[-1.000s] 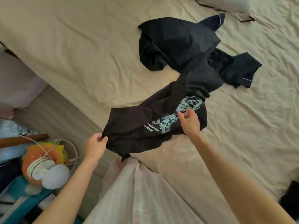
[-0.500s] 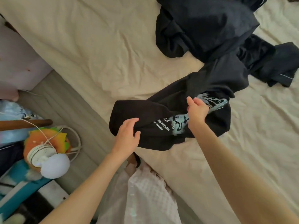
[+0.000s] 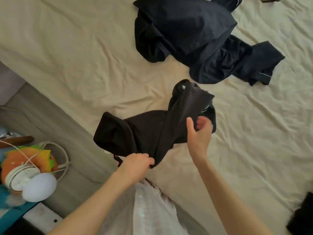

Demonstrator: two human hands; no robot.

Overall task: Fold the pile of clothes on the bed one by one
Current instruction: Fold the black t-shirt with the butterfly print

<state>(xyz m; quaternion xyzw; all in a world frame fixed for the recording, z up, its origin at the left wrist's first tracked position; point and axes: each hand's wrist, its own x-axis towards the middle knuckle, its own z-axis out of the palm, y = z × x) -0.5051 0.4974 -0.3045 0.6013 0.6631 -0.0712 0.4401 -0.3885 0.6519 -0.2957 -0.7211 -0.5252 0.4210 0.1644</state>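
1. Most of the view is filled by a bed (image 3: 76,53) covered with a wrinkled cream sheet, seen from above and running diagonally from upper left to lower right.
2. A heap of dark navy clothes (image 3: 194,36) is spread on the far part of the bed, with one leg or sleeve trailing to the right and showing a thin pale stripe near its hem.
3. A black t-shirt (image 3: 144,133) is seen crumpled near the bed's near edge, apart from the navy heap, partly lifted and twisted into a band between the two hands.
4. A strip of grey floor (image 3: 42,119) is seen to the left of the bed.
5. A pale checked garment (image 3: 149,209), worn by the person, is seen at the bottom centre.
6. A cluster of objects is seen on the floor at the lower left: an orange and yellow toy (image 3: 22,155), a white round device (image 3: 40,187) and a looped white cord (image 3: 62,155).
7. The left hand (image 3: 137,162) is clenched on the lower edge of the black t-shirt, the fabric being pinched between curled fingers and thumb.
8. The right hand (image 3: 199,131) is held at the shirt's right side with thumb raised and fingers blurred; whether cloth is grasped there cannot be told.
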